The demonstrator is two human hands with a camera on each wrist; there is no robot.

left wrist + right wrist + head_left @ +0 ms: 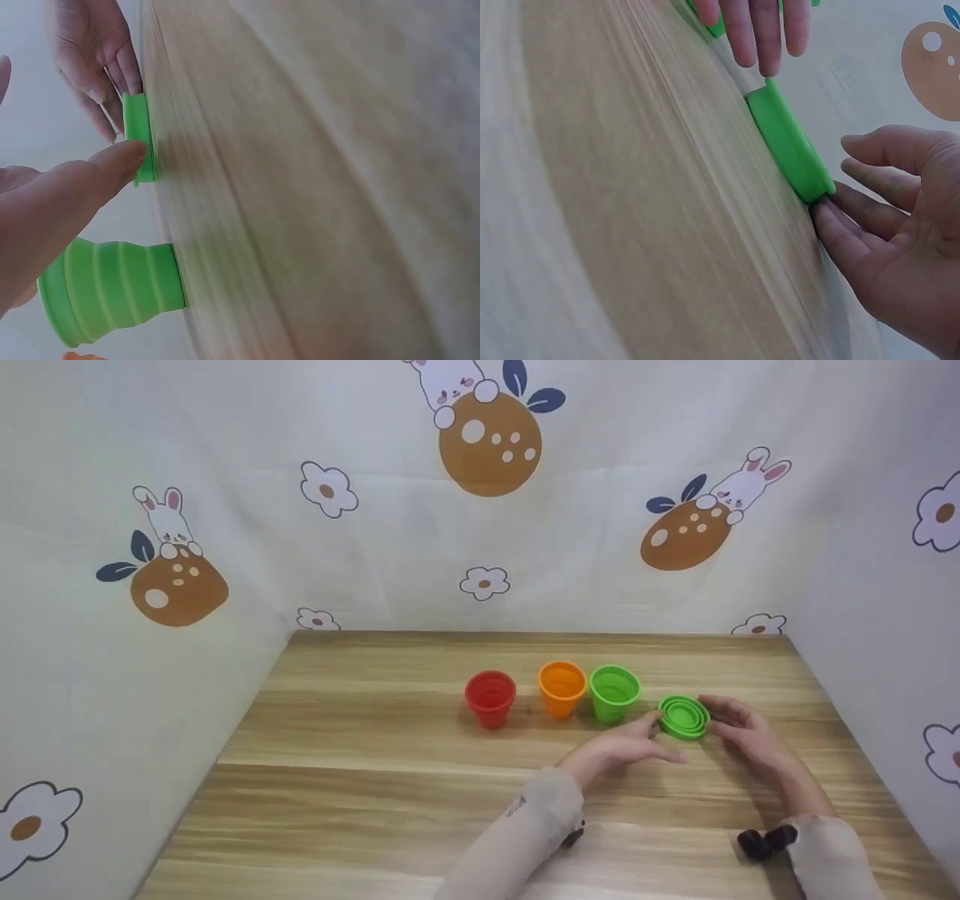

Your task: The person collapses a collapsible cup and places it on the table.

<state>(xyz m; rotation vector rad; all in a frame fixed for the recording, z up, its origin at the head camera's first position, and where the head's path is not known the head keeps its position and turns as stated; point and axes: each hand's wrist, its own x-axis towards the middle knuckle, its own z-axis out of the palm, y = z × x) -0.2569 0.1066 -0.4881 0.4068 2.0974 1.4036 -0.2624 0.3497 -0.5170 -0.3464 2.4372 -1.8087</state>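
One flat, ringed, bright green collapsed cup point(683, 717), apparently silicone, is lying on the right part of the wood-grain table point(352, 802), between your left hand point(626, 744) and your right hand point(752, 736). Your left fingers are reaching nearly straight to its left edge, the thumb spreading away from them; your right fingers are resting at its right edge, relaxed and slightly bent, the thumb standing apart. Neither hand is curling round it, so you are touching it rather than gripping it.

For handling it well, you should probably be keeping your fingertips low and opposite each other, steadying the edge lightly from both sides; pressing harder on one side would likely be skewing it. You should also be minding your left fingers, since the upright green ribbed cup point(614, 705) is standing just beyond them and could be getting knocked.

Counting up, you are facing four cups: one lying flat, three standing tall, mouths up. Two are green; one red tapered cup point(491, 711) is standing furthest left; one orange tapered cup point(561, 701) is standing between the red and the tall green. You are wearing two pale sleeves point(517, 840), and three printed rabbits point(169, 521) are showing on the far cloth point(390, 547).
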